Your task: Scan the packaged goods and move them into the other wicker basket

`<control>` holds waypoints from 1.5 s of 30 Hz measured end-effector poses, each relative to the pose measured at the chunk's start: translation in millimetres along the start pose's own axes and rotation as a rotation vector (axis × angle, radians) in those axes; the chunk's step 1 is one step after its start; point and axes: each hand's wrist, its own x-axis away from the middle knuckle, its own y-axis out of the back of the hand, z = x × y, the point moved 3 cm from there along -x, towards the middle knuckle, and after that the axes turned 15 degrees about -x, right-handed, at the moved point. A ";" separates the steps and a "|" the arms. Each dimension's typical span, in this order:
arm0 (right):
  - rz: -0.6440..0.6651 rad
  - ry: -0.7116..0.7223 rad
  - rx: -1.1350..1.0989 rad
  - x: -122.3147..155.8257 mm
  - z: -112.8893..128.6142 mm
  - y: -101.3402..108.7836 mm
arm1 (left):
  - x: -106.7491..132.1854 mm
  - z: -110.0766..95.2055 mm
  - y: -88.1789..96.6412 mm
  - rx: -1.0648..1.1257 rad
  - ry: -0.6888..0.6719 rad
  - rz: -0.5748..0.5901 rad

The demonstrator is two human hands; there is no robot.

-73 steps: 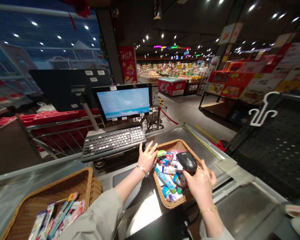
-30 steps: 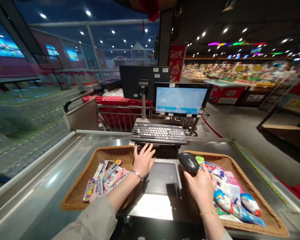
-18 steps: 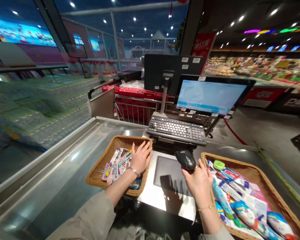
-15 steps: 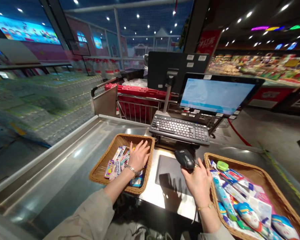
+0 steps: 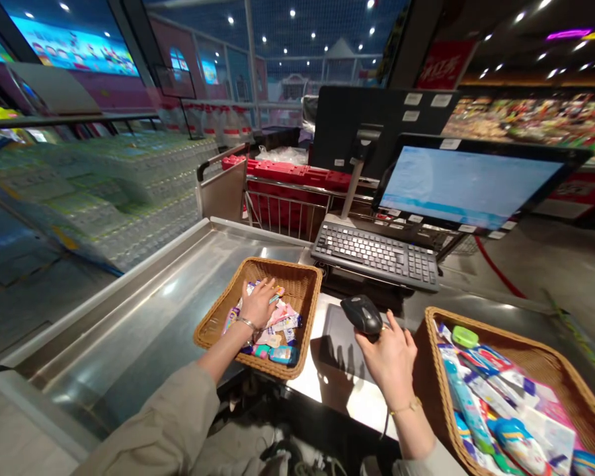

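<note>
My left hand (image 5: pixel 258 305) is inside the left wicker basket (image 5: pixel 306 334), fingers stretched out over small packages. It lies on or just above them; I cannot tell if the fingertips touch. Pink and white packets (image 5: pixel 283 324) and a blue packet (image 5: pixel 283 356) show beside it. My right hand (image 5: pixel 389 357) grips a black handheld barcode scanner (image 5: pixel 361 313) above a grey plate (image 5: pixel 334 324) set in the counter. Close to its right stands a second wicker basket (image 5: pixel 430 357), filled with toothpaste boxes, a light blue tube-shaped pack (image 5: pixel 463 400) and a green case (image 5: pixel 465 337).
Behind the scanner a keyboard (image 5: pixel 377 254) sits below a lit screen (image 5: pixel 471 188), with a dark monitor back (image 5: pixel 342 125) beside it. A trolley with red crates (image 5: pixel 297 177) stands beyond the metal counter (image 5: pixel 178 277). Stacked bottle packs (image 5: pixel 104 178) are at left.
My left hand has shifted from the basket's right side to its middle-left, uncovering packets on the right. My right hand still holds the scanner. The view has turned slightly left.
</note>
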 end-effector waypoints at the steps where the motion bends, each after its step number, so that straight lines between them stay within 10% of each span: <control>1: 0.005 -0.001 -0.001 0.1 1.6 -1.1 | -0.8 3.2 -2.5 -0.001 0.005 0.013; 26: 0.031 -0.081 0.027 -2.9 -14.2 -16.2 | -29.0 -46.5 -82.3 -0.128 -0.114 0.300; 45: 0.052 -0.051 -0.029 -4.5 -5.6 -16.1 | -41.9 -16.9 -27.8 0.085 -0.074 0.262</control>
